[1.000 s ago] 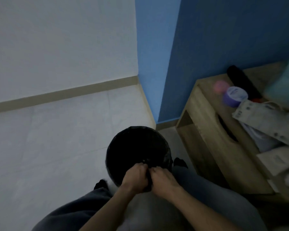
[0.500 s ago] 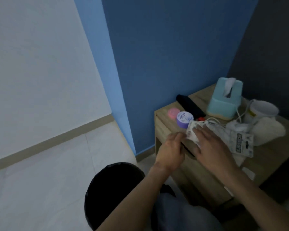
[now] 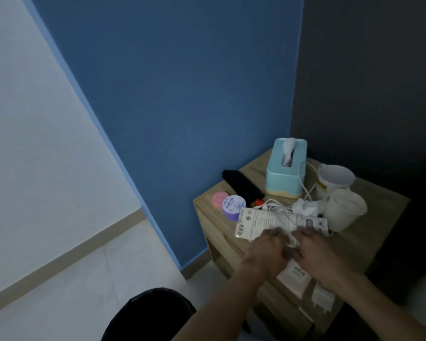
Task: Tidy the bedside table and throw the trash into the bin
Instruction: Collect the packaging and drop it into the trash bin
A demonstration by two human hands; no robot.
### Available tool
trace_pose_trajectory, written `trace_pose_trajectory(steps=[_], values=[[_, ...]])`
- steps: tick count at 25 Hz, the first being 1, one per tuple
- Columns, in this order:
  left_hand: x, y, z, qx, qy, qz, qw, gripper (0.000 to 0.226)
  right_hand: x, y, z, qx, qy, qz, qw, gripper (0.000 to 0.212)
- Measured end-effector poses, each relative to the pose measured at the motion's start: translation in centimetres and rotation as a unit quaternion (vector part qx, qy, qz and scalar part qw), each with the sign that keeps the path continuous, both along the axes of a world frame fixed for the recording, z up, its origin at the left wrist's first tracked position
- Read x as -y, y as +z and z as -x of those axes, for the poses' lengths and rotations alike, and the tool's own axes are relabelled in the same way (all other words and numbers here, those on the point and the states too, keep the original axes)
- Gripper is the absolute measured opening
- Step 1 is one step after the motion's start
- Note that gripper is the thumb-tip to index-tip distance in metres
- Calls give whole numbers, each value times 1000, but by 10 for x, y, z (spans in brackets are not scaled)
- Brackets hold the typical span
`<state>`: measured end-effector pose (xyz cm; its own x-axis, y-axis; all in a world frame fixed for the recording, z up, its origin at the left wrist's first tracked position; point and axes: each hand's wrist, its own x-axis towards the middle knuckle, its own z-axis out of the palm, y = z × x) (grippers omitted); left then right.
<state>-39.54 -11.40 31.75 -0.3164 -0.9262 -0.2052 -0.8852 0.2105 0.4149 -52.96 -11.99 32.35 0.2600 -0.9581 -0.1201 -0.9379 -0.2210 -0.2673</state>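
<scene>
Left hand [image 3: 266, 252], right hand [image 3: 315, 252] over packet [image 3: 263, 221], frame centre-right; grip unclear; pinch flat edge; carry to bin [image 3: 148, 316], lower left.

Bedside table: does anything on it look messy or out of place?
Yes. A flat printed package lies askew over a white cable and crumpled tissue in the middle of the bedside table. Two more white packets overhang its front edge. Both hands work in that clutter.

One head-worn wide view only, looking forward and steeply down from close above onto the wooden bench [image 3: 384, 205] in the blue corner, forearms entering from the bottom edge, floor [image 3: 89, 279] at left.
</scene>
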Motion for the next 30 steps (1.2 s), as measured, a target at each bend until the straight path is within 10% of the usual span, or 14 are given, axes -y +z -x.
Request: trace_pose_trajectory(steps=[9, 15, 23, 30], values=[[38, 26, 36, -102, 30, 118, 987, 46, 12, 27, 43, 78, -93, 289, 950, 36], [91, 22, 78, -52, 157, -1, 986, 65, 41, 16, 82, -4, -231, 128, 964, 75], [104, -7, 98, 23, 145, 80, 986, 27, 47, 1, 83, 70, -198, 119, 970, 46], [99, 20, 87, -248, 188, 128, 942, 16, 35, 27, 79, 85, -210, 206, 952, 45]])
